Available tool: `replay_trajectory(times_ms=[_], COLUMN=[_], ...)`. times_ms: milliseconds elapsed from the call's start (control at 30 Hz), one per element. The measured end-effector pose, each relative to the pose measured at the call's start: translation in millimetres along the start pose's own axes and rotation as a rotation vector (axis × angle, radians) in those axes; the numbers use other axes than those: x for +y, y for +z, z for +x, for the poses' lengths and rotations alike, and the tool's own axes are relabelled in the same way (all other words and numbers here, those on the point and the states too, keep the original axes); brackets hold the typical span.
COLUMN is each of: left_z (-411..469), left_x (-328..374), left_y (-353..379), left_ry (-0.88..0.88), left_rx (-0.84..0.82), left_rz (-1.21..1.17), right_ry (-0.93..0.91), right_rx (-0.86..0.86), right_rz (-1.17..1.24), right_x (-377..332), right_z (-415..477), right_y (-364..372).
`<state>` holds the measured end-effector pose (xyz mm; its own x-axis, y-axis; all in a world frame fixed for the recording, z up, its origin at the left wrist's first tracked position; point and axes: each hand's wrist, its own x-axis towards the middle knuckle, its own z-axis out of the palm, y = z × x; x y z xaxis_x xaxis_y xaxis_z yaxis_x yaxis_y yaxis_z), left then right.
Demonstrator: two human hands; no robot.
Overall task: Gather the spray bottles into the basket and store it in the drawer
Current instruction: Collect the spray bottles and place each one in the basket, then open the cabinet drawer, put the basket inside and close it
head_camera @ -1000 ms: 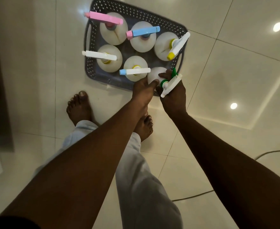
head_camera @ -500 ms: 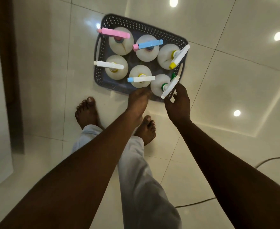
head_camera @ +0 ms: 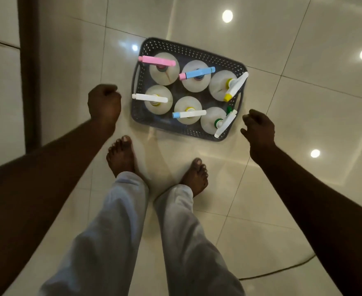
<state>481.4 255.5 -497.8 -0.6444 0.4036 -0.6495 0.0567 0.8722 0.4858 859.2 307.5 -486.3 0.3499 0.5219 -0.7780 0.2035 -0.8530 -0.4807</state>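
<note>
- Your hands have come off the load. A second ago both were at the near right corner of the basket, seating the green-collared spray bottle; now they hang apart, one on each side of it.
- Left hand: fingers curled in loosely, holding nothing, clear of the basket's left handle.
- Right hand: fingers half curled, empty, just beside the near right corner and not touching it.
- The dark grey basket sits on the tiled floor just beyond your bare feet, which have stepped back a little from it.
- Six spray bottles stand upright inside, in two rows of three. Far row: pink trigger head, blue-and-pink head, white head with yellow nozzle. Near row: white head, white head with blue nozzle, then the green-collared one.
- No loose bottle shows on the floor, so the gathering looks finished.
- Judgement: what remains is the lift by both side handles and the carry to the drawer. No drawer is identifiable here; the dark vertical panel at far left may be furniture.
- Watch the trigger heads that overhang the right rim; they could snag your right hand's grip.
</note>
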Motion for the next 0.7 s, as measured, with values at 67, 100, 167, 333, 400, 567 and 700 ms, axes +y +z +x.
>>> replay_trajectory(times_ms=[67,100,167,333,400,567,700], left_z=[24,28,25,-66,-65,-13,40], left_x=[24,31,20,-94,-107,-41,54], left_y=[2,5,14,33,35,30,16], left_ry=[0.044,0.058,0.119,0.096,0.084,0.248,0.001], left_rx=[-0.072,-0.109,-0.182,-0.117,-0.127,-0.173,-0.349], left_rz=[0.059,0.084,0.196,0.846,0.929,0.685,0.068], right_ry=[0.023,0.036,0.062,0.097,0.104,0.085,0.071], right_rx=[-0.008,-0.007,-0.003,-0.038,-0.023,0.001,-0.011], right_rz=[0.025,0.036,0.064,0.158,0.157,0.12,0.096], right_x=[-6,-8,-12,-15,-16,-15,-18], right_z=[11,15,21,26,25,22,10], right_y=[5,7,11,24,30,36,31])
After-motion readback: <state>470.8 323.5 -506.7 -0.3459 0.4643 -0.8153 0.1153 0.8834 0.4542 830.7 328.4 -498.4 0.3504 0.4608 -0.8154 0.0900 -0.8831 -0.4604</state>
